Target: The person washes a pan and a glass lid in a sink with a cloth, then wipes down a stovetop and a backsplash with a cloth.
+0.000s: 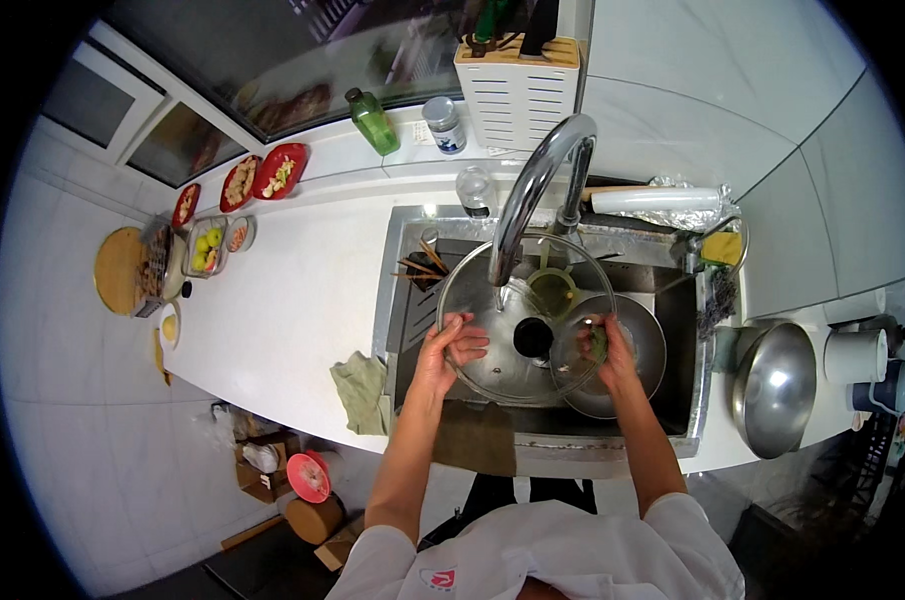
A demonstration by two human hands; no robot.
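Note:
A round glass pot lid point(509, 379) with a black knob point(533, 337) is held over the sink point(670, 390), under the chrome faucet point(542, 161). Water seems to run from the spout onto the glass. My left hand point(446, 356) grips the lid's left rim, thumb on top. At the right rim is my right hand point(614, 352), its fingers partly seen through the glass with a small green scrubber or cloth point(597, 341) among them. Below the lid, a metal pan or bowl point(647, 337) sits in the basin, and a green-handled strainer point(554, 289) shows through the glass.
Chopsticks in a dark holder point(421, 277) stand left of the lid. A green cloth point(362, 394) lies on the counter, and a brown cloth point(475, 439) hangs over the sink's front edge. A large steel bowl point(775, 390) leans at right. A knife block point(516, 94) stands behind the faucet.

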